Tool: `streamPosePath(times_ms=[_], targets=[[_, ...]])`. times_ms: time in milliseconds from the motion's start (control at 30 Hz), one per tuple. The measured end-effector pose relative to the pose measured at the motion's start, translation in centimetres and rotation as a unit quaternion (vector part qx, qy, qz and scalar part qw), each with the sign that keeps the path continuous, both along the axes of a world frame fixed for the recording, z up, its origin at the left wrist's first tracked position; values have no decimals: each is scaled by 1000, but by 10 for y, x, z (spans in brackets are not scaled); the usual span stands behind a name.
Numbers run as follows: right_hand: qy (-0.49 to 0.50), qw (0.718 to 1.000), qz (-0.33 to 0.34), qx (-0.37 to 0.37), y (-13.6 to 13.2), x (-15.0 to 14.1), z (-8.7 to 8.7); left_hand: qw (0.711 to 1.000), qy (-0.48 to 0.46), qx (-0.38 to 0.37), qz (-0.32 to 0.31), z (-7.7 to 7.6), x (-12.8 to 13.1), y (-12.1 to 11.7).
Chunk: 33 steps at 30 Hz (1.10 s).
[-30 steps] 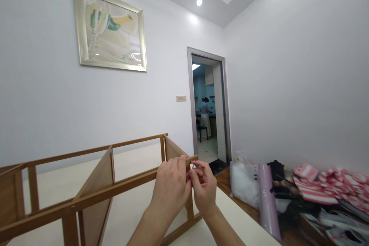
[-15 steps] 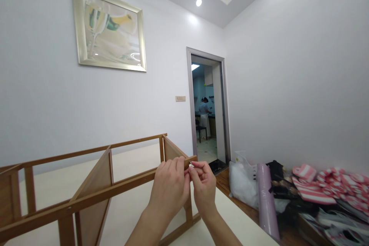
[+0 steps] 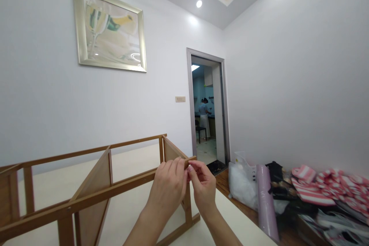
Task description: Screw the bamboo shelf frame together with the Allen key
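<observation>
A brown wooden shelf frame (image 3: 95,184) lies on its side on a pale tabletop (image 3: 132,203). My left hand (image 3: 168,188) is wrapped round the near rail at the frame's right corner. Beside it, my right hand (image 3: 203,186) pinches with thumb and forefinger at the end of that rail; whatever small thing sits in the pinch is hidden by the fingers. The two hands touch each other at the corner.
A rolled lilac mat (image 3: 265,203) leans by a white plastic bag (image 3: 242,184) and a heap of pink striped cloth (image 3: 331,190) on the right. An open doorway (image 3: 207,107) shows a person (image 3: 204,117) far off in a kitchen. A framed picture (image 3: 109,29) hangs on the wall.
My right fingers have closed tighter at the rail's end, and the small shiny piece seen between them earlier no longer shows. The view has shifted slightly.
</observation>
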State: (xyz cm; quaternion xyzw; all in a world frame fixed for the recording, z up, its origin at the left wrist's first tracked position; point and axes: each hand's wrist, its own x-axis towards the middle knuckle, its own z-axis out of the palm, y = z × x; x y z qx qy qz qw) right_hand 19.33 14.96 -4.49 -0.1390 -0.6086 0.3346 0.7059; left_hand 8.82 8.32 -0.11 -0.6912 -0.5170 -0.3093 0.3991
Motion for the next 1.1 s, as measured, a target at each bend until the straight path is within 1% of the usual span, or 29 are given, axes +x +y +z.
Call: streamPosePath(times_ms=[100,167,267,333,533,700,867,967,1033,1100], targets=[[-22,999,-20,24,4,2,-3,1000,7,24,3,-2,-2,2],[-43,996,-56,59,6,4,-3,999,12,35,3,-3,-2,3],[-70,980,-132,135,8,7,-1,999,9,45,1,-4,-3,5],[-78,967,-170,176,10,9,1,999,8,49,0,-4,-3,6],[-93,936,-235,246,16,12,1,997,33,69,17,-5,-3,8],[-110,914,-269,284,17,17,1,996,32,74,28,-4,-2,6],[-112,899,-264,332,12,23,4,1000,-2,27,5,-1,-1,1],[-103,892,-282,337,9,27,7,1000,-22,-3,-5,-2,-1,-1],[-77,894,-315,310,9,31,9,999,-45,-8,2,-3,-1,-1],[-57,898,-345,268,10,33,10,997,-75,-27,24,0,-1,-2]])
